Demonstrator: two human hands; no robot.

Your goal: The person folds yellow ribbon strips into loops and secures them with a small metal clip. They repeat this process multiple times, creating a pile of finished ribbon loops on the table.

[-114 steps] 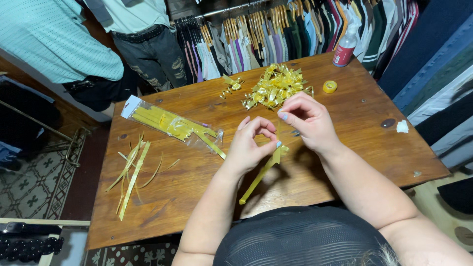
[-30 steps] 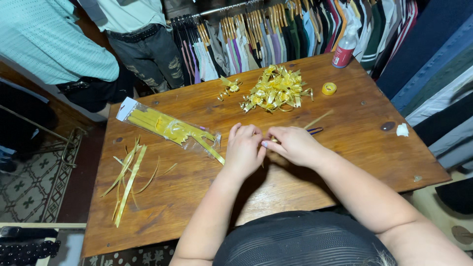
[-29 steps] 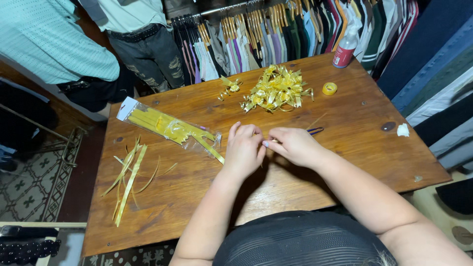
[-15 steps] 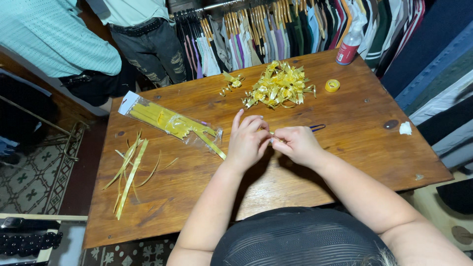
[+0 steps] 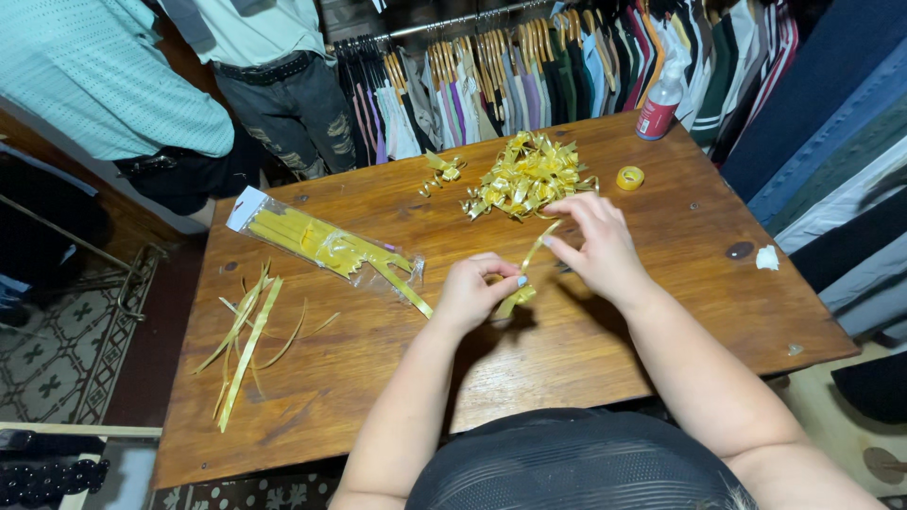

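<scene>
Starting at the left of the frame, loose yellow strips (image 5: 248,342) lie scattered on the wooden table (image 5: 605,359), and just right of them a clear plastic packet (image 5: 326,247) of more strips lies slanted toward the centre. At the middle of the frame the left hand (image 5: 472,295) is closed, pinching the folded lower end of a yellow ribbon strip (image 5: 529,271) just above the table top; the strip rises up and to the right to the right hand (image 5: 595,247), whose thumb and forefinger nip its upper end while the other fingers spread loosely. This ribbon looks very light, thin and limp, probably a little slick and glossy, so it should crease readily and hold a fold; it seems best taken by fingertip pinches close to the fold, since a loose hold farther along would likely let it spring or slip. Behind the hands, in the upper centre, sits a pile of finished ribbon curls (image 5: 527,178), with a small tape roll (image 5: 630,177) and a spray bottle (image 5: 661,99) to the upper right. Hard to make out: the exact shape of the fold is hidden under the left fingers, a dark slim object beneath the right hand is mostly covered, and the people standing at upper left are cut off by the frame.
</scene>
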